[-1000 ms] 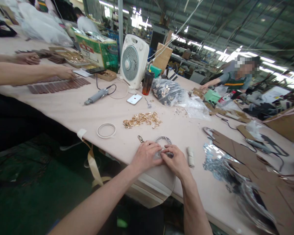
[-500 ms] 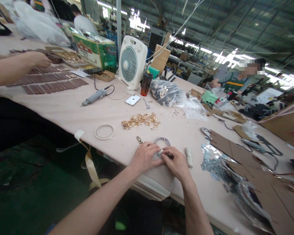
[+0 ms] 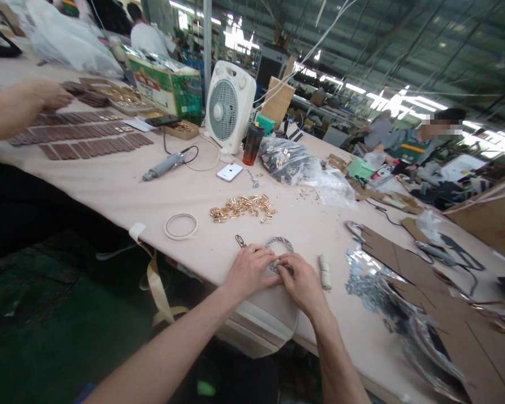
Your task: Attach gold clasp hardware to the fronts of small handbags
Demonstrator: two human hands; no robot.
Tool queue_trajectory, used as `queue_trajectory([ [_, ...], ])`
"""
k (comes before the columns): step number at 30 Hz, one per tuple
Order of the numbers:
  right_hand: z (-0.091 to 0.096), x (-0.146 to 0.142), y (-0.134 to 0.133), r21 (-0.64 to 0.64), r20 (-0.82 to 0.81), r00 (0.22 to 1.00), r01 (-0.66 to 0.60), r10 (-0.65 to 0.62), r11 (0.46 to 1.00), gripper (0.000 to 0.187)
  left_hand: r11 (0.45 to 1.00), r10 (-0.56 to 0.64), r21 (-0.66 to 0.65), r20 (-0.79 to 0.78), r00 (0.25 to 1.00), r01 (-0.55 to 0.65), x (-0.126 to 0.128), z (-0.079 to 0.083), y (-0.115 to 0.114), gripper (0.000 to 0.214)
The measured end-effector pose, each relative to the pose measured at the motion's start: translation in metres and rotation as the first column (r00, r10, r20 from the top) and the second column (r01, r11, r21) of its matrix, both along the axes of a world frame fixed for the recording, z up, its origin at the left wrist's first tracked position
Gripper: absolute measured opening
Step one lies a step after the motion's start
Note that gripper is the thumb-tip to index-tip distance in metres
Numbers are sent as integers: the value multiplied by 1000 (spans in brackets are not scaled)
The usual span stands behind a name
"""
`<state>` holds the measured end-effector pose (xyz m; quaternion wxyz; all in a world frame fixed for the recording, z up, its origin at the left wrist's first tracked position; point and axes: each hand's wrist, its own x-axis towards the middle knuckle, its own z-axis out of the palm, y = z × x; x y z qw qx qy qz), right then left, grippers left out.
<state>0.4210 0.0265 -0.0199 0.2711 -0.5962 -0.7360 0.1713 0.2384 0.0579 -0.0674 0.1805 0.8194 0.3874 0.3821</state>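
Observation:
My left hand (image 3: pixel 252 271) rests at the table's near edge with its fingers bent together over a grey patterned curved band (image 3: pixel 281 240). The fingers of my right hand (image 3: pixel 298 278) are pinched on the same band, close to my left fingertips. Only the arched far side of the band shows; the fingers cover the part between the hands. A small gold metal clasp (image 3: pixel 240 240) sticks out past my left fingers, and I cannot tell if it joins the band. Beneath my hands a pale panel (image 3: pixel 258 331) hangs over the table edge.
Gold fittings (image 3: pixel 242 207) lie heaped ahead, with a tape roll (image 3: pixel 180 226) to the left. A white roll (image 3: pixel 325 272) lies right of my hand. Farther off are an electric screwdriver (image 3: pixel 164 166), phone (image 3: pixel 229 171) and fan (image 3: pixel 229 106). A co-worker's hand (image 3: pixel 50 95) is over brown strips.
My hands stay almost in place, with only a small shift of the right fingers. The co-worker's hand at the left has drawn back leftward. The pale panel hangs slightly lower.

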Motion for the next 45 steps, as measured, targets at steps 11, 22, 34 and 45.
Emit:
queue_trajectory([
  [11, 1, 1, 9, -73, 24, 999, 35, -33, 997, 13, 1000, -5, -3, 5, 1000, 5, 0, -3, 1, 45],
  [22, -4, -6, -2, 44, -127, 992, 2, 4, 999, 15, 1000, -11, -3, -12, 1000, 11, -1, 3, -1, 44],
  [34, -31, 43, -72, 2, -610, 614, 633, -501, 774, 37, 997, -7, 72, -105, 994, 14, 3, 11, 1, 47],
  [45, -47, 55, -91, -94, -766, 411, 689, -494, 719, 33, 944, -266, 130, -244, 933, 303, 59, 13, -4, 29],
])
